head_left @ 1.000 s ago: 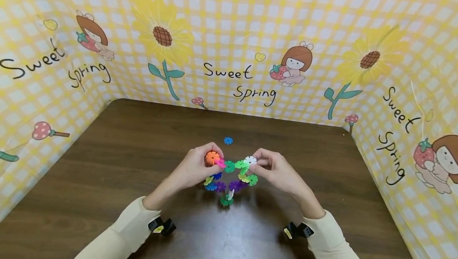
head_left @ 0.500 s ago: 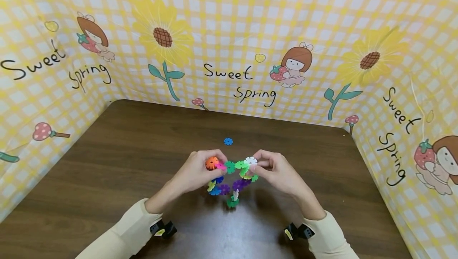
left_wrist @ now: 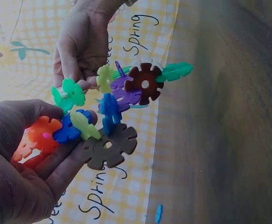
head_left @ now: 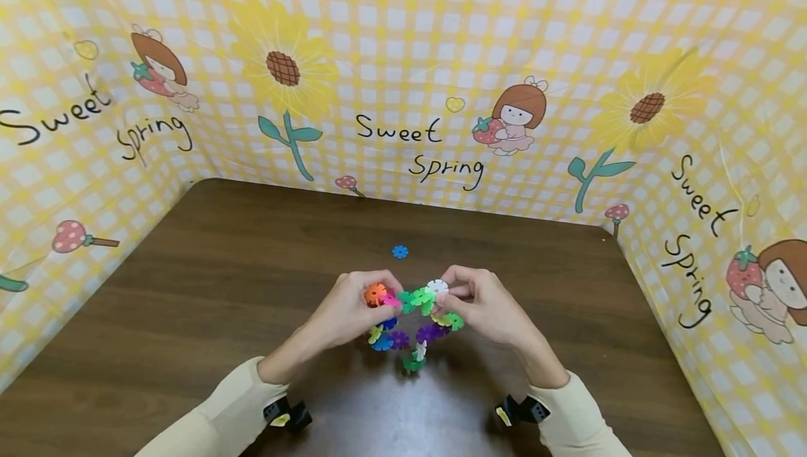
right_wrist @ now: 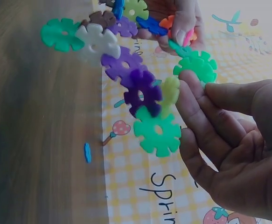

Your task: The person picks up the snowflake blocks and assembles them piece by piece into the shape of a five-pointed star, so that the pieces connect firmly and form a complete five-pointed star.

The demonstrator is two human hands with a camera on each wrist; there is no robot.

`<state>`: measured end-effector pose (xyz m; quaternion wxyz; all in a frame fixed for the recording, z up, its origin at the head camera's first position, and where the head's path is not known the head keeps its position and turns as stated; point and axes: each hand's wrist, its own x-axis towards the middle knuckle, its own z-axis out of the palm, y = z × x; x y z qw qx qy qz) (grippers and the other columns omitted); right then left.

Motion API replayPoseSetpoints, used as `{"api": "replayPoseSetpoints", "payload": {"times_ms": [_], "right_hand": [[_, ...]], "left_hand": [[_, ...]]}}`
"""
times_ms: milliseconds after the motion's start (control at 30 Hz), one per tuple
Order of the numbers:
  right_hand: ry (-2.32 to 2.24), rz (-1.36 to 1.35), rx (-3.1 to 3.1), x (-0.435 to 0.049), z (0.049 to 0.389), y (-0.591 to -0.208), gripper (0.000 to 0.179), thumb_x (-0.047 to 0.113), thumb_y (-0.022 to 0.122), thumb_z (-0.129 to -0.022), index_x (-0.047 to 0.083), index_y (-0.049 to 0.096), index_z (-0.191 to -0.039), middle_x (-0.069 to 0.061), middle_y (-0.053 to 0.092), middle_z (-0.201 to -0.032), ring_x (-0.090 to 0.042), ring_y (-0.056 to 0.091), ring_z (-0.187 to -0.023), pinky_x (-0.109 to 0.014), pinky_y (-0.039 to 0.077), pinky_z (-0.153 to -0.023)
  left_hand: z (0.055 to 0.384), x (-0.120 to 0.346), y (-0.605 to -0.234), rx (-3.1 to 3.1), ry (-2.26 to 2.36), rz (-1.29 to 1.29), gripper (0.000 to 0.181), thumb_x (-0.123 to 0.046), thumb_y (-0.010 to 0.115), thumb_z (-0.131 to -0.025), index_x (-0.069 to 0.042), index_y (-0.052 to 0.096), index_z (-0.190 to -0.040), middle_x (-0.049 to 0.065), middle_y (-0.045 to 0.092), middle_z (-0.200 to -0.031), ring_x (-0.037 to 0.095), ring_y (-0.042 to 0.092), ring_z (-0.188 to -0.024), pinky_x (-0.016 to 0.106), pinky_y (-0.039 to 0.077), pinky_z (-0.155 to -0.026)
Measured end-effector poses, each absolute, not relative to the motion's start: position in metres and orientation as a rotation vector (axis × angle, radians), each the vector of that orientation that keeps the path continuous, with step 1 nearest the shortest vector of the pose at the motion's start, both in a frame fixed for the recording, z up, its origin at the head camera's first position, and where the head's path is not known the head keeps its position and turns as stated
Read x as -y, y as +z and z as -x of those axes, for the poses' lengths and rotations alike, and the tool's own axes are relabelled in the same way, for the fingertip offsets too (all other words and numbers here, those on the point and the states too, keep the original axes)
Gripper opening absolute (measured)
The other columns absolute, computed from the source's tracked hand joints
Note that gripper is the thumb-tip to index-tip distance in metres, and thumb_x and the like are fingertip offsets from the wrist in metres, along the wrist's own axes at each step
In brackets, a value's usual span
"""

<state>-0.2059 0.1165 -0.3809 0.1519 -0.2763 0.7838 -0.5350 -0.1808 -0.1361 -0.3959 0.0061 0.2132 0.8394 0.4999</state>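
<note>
A ring-like chain of slotted plastic snowflake discs, in purple [head_left: 426,333], green, blue, brown and other colours, hangs between both hands above the table. My left hand [head_left: 353,310] pinches its left end by the pink disc [head_left: 389,300], near the orange disc [head_left: 376,294]. My right hand [head_left: 485,306] pinches the right end beside the white disc [head_left: 436,287] and a light green disc [head_left: 419,296]. That light green disc overlaps the darker green disc [head_left: 405,302] from the left end; whether their slots are joined, I cannot tell. A brown disc [left_wrist: 110,147] shows below my left fingers.
One loose blue disc [head_left: 400,251] lies on the dark wooden table [head_left: 284,233] beyond the hands. Yellow checked cloth [head_left: 403,57] with printed flowers walls the back and both sides. Each wrist wears a small black camera, such as the left one [head_left: 286,415].
The left hand has moved slightly down and to the right. The two green discs at the chain's ends have come together, and the lower discs have swung a little to the right.
</note>
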Motion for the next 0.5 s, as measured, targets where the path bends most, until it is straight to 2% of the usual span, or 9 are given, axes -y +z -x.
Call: {"api": "replayPoseSetpoints", "payload": {"times_ms": [267, 500], "right_hand": [[-1.510, 0.747, -2.227, -0.1113, 0.2073, -0.3810, 0.004, 0.007, 0.062, -0.099, 0.005, 0.062, -0.096, -0.005, 0.076, -0.086, -0.029, 0.073, -0.084, -0.037, 0.059, -0.069], [-1.507, 0.748, -2.141, -0.1131, 0.2089, -0.3816, 0.008, 0.007, 0.062, -0.099, 0.001, 0.061, -0.094, -0.014, 0.075, -0.088, -0.035, 0.073, -0.087, -0.037, 0.059, -0.076]], "left_hand": [[0.1823, 0.1381, -0.4014, -2.601, 1.597, -0.617, 0.009, -0.009, 0.077, -0.087, -0.013, 0.070, -0.091, -0.002, 0.065, -0.071, 0.012, 0.054, -0.056, 0.024, 0.046, -0.047], [0.1839, 0.1390, -0.4059, -2.583, 1.618, -0.595, 0.010, -0.011, 0.078, -0.087, -0.013, 0.071, -0.093, -0.001, 0.066, -0.073, 0.013, 0.056, -0.057, 0.024, 0.047, -0.048]]}}
